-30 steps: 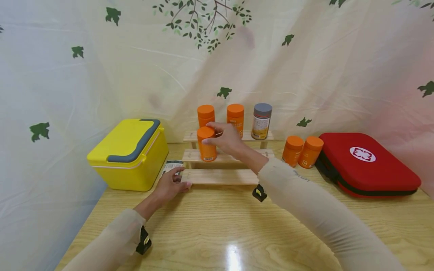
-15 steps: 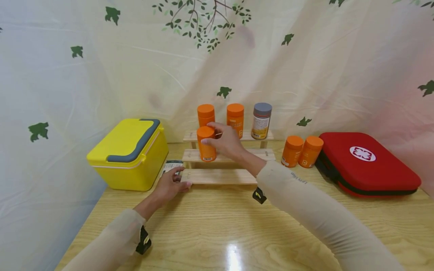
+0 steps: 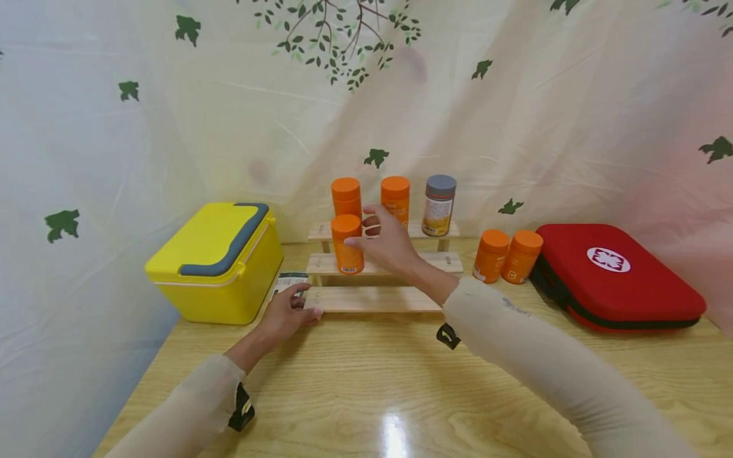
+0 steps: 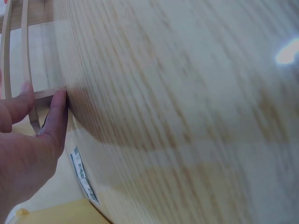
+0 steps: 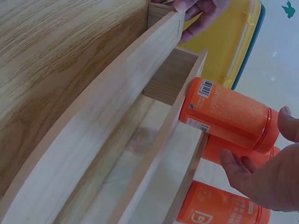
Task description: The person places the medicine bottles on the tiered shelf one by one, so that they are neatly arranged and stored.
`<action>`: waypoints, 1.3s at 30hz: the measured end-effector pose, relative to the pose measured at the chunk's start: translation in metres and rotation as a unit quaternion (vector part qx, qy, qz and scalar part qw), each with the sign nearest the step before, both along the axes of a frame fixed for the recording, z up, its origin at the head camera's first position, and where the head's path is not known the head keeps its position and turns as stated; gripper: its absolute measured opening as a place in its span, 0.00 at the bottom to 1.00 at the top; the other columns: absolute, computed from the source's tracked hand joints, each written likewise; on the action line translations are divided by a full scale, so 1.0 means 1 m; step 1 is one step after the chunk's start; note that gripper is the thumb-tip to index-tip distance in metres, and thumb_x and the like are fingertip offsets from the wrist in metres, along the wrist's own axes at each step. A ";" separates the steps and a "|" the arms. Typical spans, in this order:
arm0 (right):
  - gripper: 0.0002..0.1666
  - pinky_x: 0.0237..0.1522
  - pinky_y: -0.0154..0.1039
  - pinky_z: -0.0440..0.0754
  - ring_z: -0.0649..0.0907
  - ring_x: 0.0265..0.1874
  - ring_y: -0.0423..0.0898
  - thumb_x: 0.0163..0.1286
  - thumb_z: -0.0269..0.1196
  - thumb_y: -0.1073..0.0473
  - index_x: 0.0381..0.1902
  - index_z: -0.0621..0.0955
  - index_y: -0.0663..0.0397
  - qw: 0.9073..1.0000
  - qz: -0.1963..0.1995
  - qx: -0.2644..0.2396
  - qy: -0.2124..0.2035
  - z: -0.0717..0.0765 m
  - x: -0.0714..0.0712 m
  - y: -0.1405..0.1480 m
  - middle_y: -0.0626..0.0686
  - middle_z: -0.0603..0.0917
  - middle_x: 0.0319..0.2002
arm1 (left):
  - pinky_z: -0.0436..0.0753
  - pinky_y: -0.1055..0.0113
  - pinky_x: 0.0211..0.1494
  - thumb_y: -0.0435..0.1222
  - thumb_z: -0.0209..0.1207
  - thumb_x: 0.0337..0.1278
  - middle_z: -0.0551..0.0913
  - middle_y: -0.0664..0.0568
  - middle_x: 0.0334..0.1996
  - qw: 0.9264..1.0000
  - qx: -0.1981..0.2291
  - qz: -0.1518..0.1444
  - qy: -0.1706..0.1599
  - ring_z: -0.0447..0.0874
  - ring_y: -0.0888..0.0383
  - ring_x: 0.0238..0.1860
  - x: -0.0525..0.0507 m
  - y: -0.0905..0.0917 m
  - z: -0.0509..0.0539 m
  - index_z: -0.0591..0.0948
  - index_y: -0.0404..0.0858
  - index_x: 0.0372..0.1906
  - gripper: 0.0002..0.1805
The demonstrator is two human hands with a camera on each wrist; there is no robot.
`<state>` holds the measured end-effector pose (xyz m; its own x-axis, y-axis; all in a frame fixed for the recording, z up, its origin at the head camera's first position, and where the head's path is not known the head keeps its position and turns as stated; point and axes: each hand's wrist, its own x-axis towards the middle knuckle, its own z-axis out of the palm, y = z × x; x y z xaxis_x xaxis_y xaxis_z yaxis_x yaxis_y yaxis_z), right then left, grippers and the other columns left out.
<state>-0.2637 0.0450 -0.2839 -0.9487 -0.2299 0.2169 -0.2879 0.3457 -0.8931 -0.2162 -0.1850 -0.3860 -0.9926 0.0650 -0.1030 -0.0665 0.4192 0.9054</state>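
Note:
A three-tier wooden rack (image 3: 375,299) stands on the table. My left hand (image 3: 286,315) holds the left end of its lowest step; in the left wrist view the thumb and a finger (image 4: 57,109) pinch the wood. On the middle step, toward the left, an orange jar (image 3: 348,251) stands upright. Just right of this jar is my right hand (image 3: 392,245), its thumb close to the lid and the other fingers spread away from it. Whether the thumb still touches the jar I cannot tell. Two orange jars (image 3: 346,194) and a grey-lidded jar (image 3: 438,207) stand on the top step.
A yellow box (image 3: 214,261) with a grey handle stands left of the rack. Between them lies a printed packet (image 3: 291,278), partly hidden. Two more orange jars (image 3: 491,257) stand right of the rack, beside a red first-aid case (image 3: 618,273). A patterned curtain (image 3: 286,127) hangs behind.
My right hand has loosened from the orange jar and moved slightly right, its fingers parting from the lid. The jar stays on the middle step. My left hand has not moved.

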 end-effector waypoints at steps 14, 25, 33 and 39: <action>0.33 0.54 0.51 0.79 0.78 0.54 0.55 0.64 0.67 0.57 0.66 0.70 0.55 0.997 -0.006 0.060 0.041 -0.003 0.038 0.084 0.59 0.77 0.55 | 0.86 0.65 0.41 0.28 0.64 0.56 0.80 0.42 0.37 1.000 -0.013 -0.001 0.005 0.80 0.58 0.34 -0.002 -0.001 -0.002 0.66 0.32 0.68 0.33; 0.32 0.53 0.51 0.78 0.77 0.54 0.58 0.66 0.65 0.51 0.64 0.72 0.57 0.991 -0.048 0.120 0.046 -0.023 0.070 0.169 0.62 0.77 0.55 | 0.86 0.64 0.41 0.28 0.64 0.56 0.81 0.41 0.37 1.000 -0.014 -0.001 0.007 0.81 0.58 0.34 -0.002 -0.001 -0.002 0.66 0.31 0.68 0.34; 0.32 0.40 0.24 0.75 0.77 0.52 0.60 0.67 0.64 0.50 0.64 0.72 0.58 0.981 -0.084 0.165 0.054 -0.026 0.081 0.204 0.64 0.77 0.56 | 0.86 0.64 0.42 0.27 0.63 0.57 0.79 0.41 0.37 1.000 -0.001 0.003 -0.004 0.82 0.58 0.34 -0.002 -0.001 -0.001 0.65 0.32 0.68 0.34; 0.31 0.40 0.19 0.72 0.77 0.51 0.61 0.67 0.64 0.50 0.63 0.72 0.59 0.979 -0.094 0.174 0.057 -0.029 0.081 0.213 0.63 0.78 0.54 | 0.86 0.62 0.42 0.26 0.63 0.57 0.81 0.40 0.38 1.000 0.005 0.000 -0.003 0.82 0.57 0.35 -0.002 0.000 -0.001 0.65 0.30 0.68 0.33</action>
